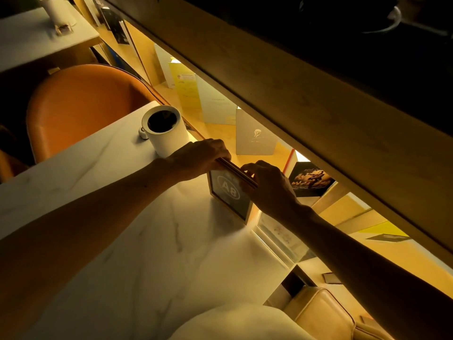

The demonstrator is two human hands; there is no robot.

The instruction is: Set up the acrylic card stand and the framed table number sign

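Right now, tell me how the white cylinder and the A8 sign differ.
The cylinder is round and plain white with a dark open top; the sign is flat and rectangular, with a pale frame around a dark panel marked A8. The cylinder stands untouched, while the left hand and right hand grip the sign's top edge. The cylinder sits further along the table. Both stand on the table near its shelf-side edge.

Worktop: white, grey marble veining. Framed sign: pale wood border, dark panel, white "A8" in oval. Cylinder: white, black opening. Chair: orange.
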